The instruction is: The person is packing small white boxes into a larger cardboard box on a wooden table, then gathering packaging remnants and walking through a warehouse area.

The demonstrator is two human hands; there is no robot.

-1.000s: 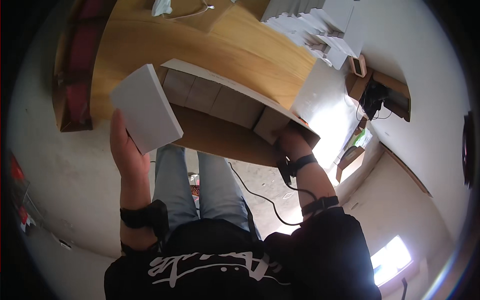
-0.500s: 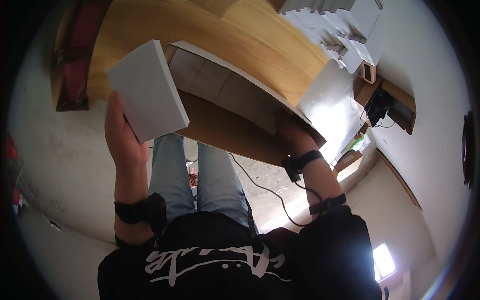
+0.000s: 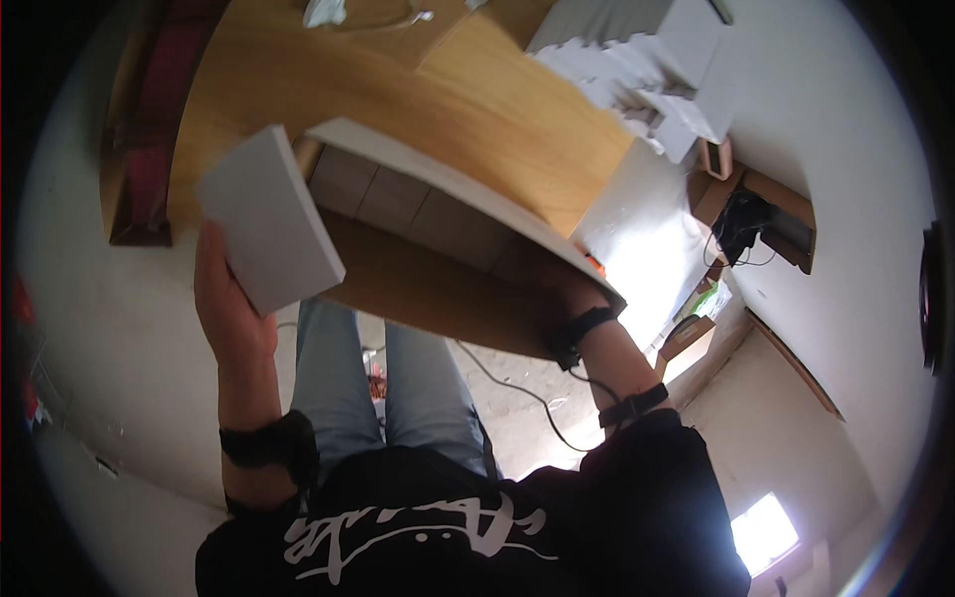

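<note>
My left hand (image 3: 237, 298) grips a flat white box (image 3: 267, 221) from below, its fingers mostly hidden behind it. Just right of that box lies a long open cardboard carton (image 3: 428, 291), with a row of white boxes (image 3: 391, 202) showing inside along its far wall. My right hand (image 3: 567, 289) reaches into the carton's right end. Shadow hides those fingers, so what they touch cannot be made out. Dark straps with a cable wrap the right forearm, and a dark band circles the left one.
The carton is at the near side of a wooden table (image 3: 517, 129). Several white boxes are stacked (image 3: 637, 50) at the far right. Beyond stands a carton with black cables (image 3: 741, 224). A brown frame with red panels (image 3: 154, 179) is at the left.
The carton and the white box appear lower and further left, along with both hands; more of the table's far side shows. The left hand still holds its box; the right hand stays in the carton.
</note>
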